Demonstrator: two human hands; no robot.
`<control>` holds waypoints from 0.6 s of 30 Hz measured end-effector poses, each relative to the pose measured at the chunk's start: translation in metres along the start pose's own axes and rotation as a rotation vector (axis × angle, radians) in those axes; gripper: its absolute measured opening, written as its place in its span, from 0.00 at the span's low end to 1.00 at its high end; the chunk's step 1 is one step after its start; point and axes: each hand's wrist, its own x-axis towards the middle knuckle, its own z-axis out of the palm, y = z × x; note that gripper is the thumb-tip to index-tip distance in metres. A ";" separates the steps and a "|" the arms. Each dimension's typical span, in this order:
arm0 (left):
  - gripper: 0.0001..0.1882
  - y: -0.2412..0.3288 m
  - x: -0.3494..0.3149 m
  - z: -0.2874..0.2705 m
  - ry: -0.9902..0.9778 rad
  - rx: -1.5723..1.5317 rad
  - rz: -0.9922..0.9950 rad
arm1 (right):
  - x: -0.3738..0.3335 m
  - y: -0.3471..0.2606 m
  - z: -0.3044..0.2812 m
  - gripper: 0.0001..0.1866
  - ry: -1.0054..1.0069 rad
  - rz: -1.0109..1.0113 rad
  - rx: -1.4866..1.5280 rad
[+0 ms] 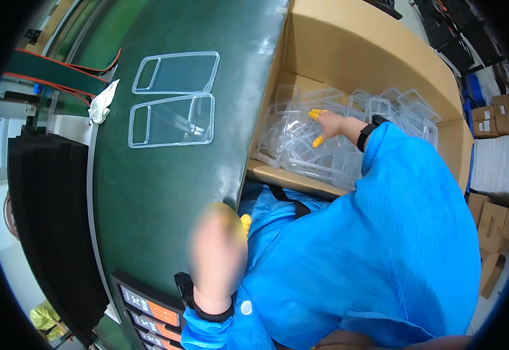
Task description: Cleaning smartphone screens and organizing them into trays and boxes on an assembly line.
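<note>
My right hand [329, 124] reaches into a cardboard box [356, 35] on the right, over a pile of clear plastic cases [324, 154]. Its thumb and a finger, both in yellow finger cots, are spread apart; I see nothing held between them. My left hand [218, 251] is above the near edge of the green work surface [161, 204]. It is blurred, with a bit of yellow finger cot showing, so its grip is hidden. Farther up the surface lie two clear, flat cases [176, 73], one beyond the other, each with a narrow band marked off at its left end.
A crumpled white tissue [103, 102] lies at the surface's left edge. Beyond that edge stands a black pleated stack [50, 227]. A dark rack with orange and white labels [149, 306] sits at the lower left. Brown cartons [493, 227] are stacked at the far right.
</note>
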 end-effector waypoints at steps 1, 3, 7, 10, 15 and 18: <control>0.11 -0.004 -0.003 0.000 0.005 0.003 0.000 | 0.006 0.000 -0.002 0.37 -0.043 -0.053 -0.042; 0.11 -0.014 -0.012 0.000 0.011 -0.125 -0.079 | 0.016 -0.017 -0.012 0.43 -0.197 0.029 -0.117; 0.11 -0.027 -0.029 0.002 0.074 -0.207 -0.090 | 0.032 -0.035 -0.014 0.47 -0.380 0.151 -0.266; 0.11 -0.039 -0.039 0.002 0.174 -0.356 -0.151 | 0.022 -0.036 -0.019 0.43 -0.193 0.058 -0.329; 0.08 -0.063 -0.049 0.015 0.406 -0.399 -0.033 | 0.014 -0.043 -0.033 0.37 -0.018 -0.013 0.162; 0.09 -0.066 -0.042 0.017 0.465 -0.417 -0.052 | 0.027 -0.039 -0.015 0.32 0.084 -0.067 0.248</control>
